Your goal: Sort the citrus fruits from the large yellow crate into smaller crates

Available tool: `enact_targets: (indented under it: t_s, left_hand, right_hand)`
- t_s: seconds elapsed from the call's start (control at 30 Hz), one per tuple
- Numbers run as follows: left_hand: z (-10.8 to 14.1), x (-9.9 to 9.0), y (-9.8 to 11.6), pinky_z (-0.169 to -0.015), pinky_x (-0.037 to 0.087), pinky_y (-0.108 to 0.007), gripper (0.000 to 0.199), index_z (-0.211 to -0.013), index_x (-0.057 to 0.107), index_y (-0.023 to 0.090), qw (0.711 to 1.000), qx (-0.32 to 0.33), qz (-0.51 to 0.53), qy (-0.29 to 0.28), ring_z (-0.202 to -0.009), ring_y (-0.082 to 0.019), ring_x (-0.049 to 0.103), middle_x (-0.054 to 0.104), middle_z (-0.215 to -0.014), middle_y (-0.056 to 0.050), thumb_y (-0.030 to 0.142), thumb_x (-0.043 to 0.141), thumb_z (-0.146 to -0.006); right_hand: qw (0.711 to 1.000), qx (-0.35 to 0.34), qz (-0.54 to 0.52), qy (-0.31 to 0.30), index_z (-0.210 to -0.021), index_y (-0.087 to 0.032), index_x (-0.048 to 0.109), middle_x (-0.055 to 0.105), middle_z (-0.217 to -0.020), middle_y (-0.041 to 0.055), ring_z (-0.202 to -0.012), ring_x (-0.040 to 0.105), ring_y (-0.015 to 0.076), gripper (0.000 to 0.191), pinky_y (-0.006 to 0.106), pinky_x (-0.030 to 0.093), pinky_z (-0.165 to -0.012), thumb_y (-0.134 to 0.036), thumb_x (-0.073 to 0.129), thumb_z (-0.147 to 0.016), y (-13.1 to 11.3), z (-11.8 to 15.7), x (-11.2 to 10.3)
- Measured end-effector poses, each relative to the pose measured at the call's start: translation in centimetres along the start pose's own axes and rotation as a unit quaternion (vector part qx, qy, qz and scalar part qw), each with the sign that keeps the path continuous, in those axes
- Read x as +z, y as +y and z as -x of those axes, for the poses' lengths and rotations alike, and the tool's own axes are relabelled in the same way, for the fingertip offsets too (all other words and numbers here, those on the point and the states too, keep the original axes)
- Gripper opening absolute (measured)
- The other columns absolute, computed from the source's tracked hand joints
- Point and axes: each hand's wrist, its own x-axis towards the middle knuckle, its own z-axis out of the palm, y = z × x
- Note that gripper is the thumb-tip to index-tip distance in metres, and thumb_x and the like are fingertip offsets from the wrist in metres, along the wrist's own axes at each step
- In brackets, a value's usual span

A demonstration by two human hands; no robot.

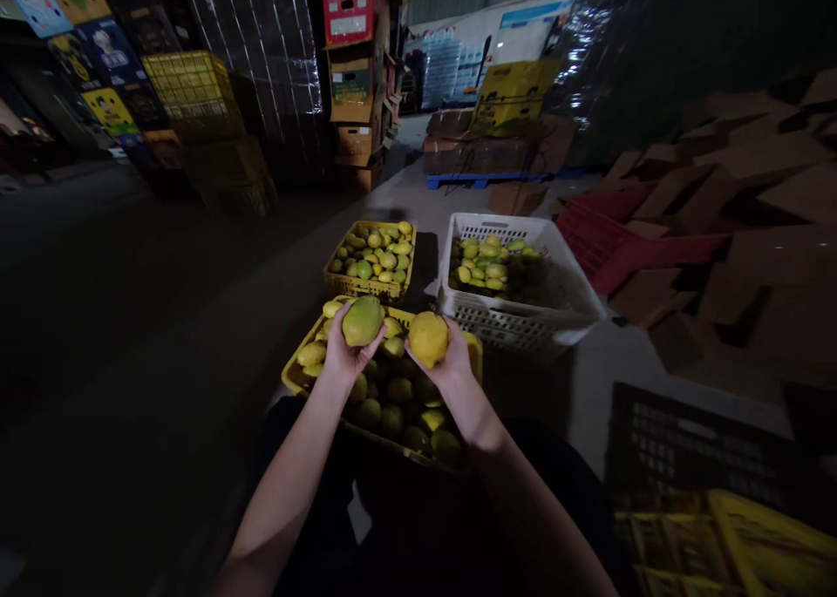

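Note:
My left hand [341,351] is wrapped round a greenish-yellow lemon [363,320]. In my right hand [456,363] sits a brighter yellow lemon [429,339], its rounded side facing me. Both hands are raised side by side above a yellow crate [289,379] that stands close in front of my body. Many green and yellow lemons [400,390] fill that crate, the lower ones in shadow. My forearms cover parts of its near side.
Behind stands a smaller yellow crate [335,281] full of lemons. To its right is a white crate [523,327], partly filled with lemons. Flattened cardboard [738,274] and a red crate [602,240] lie at right. Yellow crates [765,545] stand at lower right.

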Motion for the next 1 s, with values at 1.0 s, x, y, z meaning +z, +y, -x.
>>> enact_targets:
  t_s: [1.0]
  left_hand:
    - [-0.5,0.5,-1.6,-0.069,0.059,-0.022,0.047,-0.143,0.058,0.031,0.993,-0.011,0.059,-0.102,-0.100,-0.018,0.073,0.074,-0.122,-0.007,0.030,0.041,-0.100]
  right_hand:
    - [0.983,0.042,-0.116,-0.137,-0.104,-0.025,0.068,0.077,-0.107,0.0065,-0.077,0.068,0.0160,0.032,0.025,0.059,-0.061,-0.034,0.056,-0.076,-1.9,2.4,3.0]
